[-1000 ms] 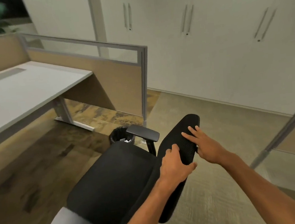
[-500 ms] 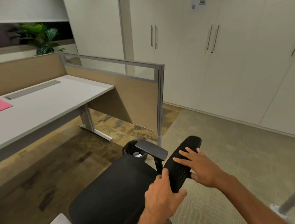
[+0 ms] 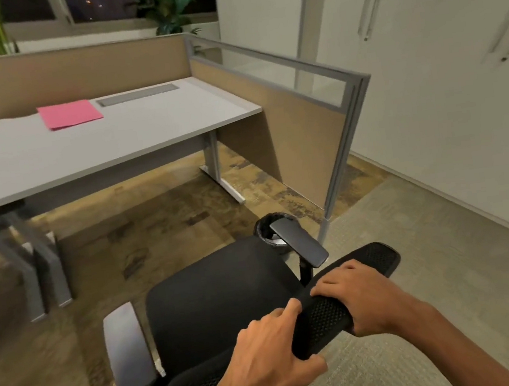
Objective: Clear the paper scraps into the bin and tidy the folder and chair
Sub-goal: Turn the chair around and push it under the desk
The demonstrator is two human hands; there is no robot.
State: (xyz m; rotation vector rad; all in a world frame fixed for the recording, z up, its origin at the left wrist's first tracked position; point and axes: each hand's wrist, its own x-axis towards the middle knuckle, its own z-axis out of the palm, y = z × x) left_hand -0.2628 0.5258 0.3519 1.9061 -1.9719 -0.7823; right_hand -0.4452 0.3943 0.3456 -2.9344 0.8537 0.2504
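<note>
From the head camera, a person grips the top edge of a black mesh-backed office chair (image 3: 214,297) with both bare hands in the lower centre of the frame. The left hand (image 3: 267,361) wraps the mesh backrest from the near side, its fingers (image 3: 285,312) curled together over the rim and the thumb pressed beneath. The right hand (image 3: 360,297) clamps the same rim just to the right, knuckles up, fingers folded over the far edge. The chair's padded black seat faces a long grey desk (image 3: 130,134) that runs across the upper left of the frame, with open floor between the two; one grey armrest (image 3: 128,349) shows at lower left and a dark armrest (image 3: 299,242) rises right of the seat. A small round black bin (image 3: 265,228) stands on the floor just beyond that dark armrest, partly hidden by it, with a pale scrap showing inside. A flat pink folder (image 3: 70,114) lies closed on the desk at upper left, beside a grey cable-tray cover (image 3: 138,95). Tan partition panels (image 3: 298,142) with glass tops close off the desk's far and right sides. White cabinet doors (image 3: 444,79) fill the right of the frame, and green potted plants (image 3: 164,5) sit along the dark window at the top.
</note>
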